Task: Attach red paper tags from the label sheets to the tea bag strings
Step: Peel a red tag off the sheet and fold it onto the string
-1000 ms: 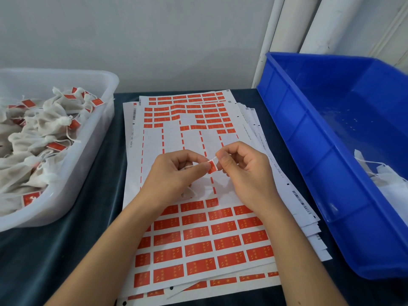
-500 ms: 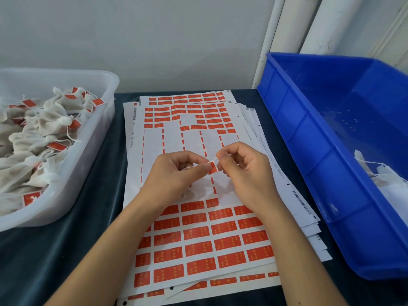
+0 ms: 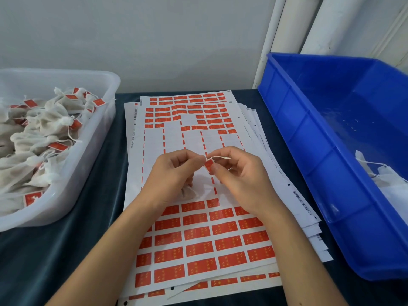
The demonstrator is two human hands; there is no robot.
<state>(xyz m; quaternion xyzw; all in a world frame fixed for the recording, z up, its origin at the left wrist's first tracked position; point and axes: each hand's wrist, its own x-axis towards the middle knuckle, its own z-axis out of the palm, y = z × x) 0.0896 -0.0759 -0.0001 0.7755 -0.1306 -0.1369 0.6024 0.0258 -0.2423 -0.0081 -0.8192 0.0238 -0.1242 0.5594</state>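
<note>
— What is seen of the room and the surface?

— A pale grey wall is seen at the far side, with white pipes (image 3: 293, 25) at the far right. A dark cloth-covered table (image 3: 66, 250) is spread below it. A stack of label sheets (image 3: 198, 239) is laid in the middle, fanned slightly to the right; rows of red labels are left at its far end and near end, and a stripped white band is seen between them.

— And the containers?

— A translucent white tub (image 3: 88, 164) is set on the left, filled with tea bags (image 3: 39, 138) that already carry red tags. A blue bin (image 3: 320, 173) is placed on the right, and a few white tea bags (image 3: 388, 180) are seen at its right edge, mostly cut off by the frame.

— What is held?

— A small red tag (image 3: 208, 165) is pinched by the curled fingers of the right hand (image 3: 242, 180) above the stripped band. A white string (image 3: 218, 158) is seen touching the tag's top edge, its loose ends lying across the right fingers. The string is pinched by the left hand (image 3: 174, 175) between thumb and forefinger, just left of the tag. A tea bag (image 3: 187, 192) is tucked beneath the left palm, mostly hidden, near the sheets.
</note>
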